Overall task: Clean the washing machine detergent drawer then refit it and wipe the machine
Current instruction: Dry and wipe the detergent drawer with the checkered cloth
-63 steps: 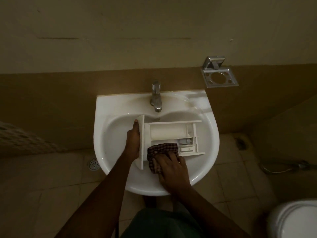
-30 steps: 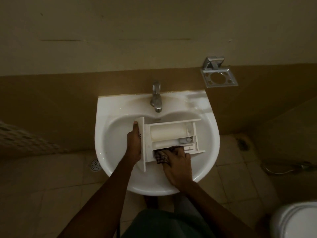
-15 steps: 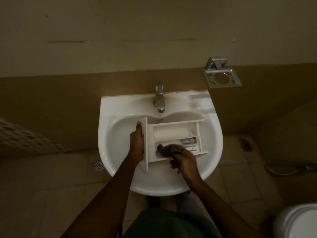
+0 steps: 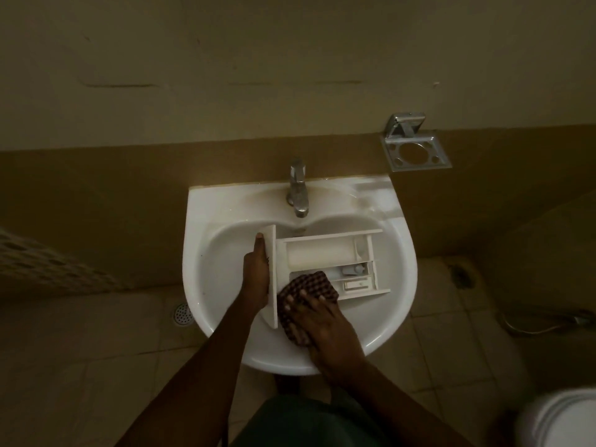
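hands [image 4: 256, 275] [image 4: 319, 321] astride drawer [image 4: 325, 253] front

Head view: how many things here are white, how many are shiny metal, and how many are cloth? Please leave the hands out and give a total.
White: 3 (sink, detergent drawer, toilet)
Shiny metal: 3 (tap, wall holder, floor drain)
Checked cloth: 1
Total: 7

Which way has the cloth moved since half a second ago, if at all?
Yes. The cloth has slid away from the tap, toward the sink's near rim, and now drapes over the drawer's near edge under the right hand.
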